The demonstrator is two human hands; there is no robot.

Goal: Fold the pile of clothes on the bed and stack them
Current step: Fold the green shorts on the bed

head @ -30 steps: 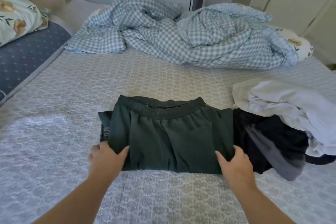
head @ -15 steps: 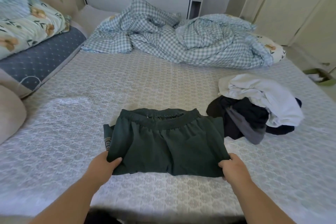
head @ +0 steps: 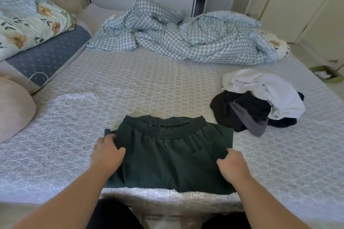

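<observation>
Left hand [head: 108,153] and right hand [head: 233,166] rest on the folded green trousers [head: 171,156]. Fingers are blurred; their grip cannot be told. The unfolded pile [head: 258,102] lies right of the trousers.

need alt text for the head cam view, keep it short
Two bare hands, left hand and right hand, rest on the side edges of folded dark green shorts at the near edge of a bed. An unfolded pile of clothes lies to the right, a checked duvet behind.

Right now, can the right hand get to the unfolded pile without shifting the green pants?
Probably yes. The right hand grips the green pants at their right edge; the unfolded pile lies beyond to its right, with only bare bedsheet between.
</observation>
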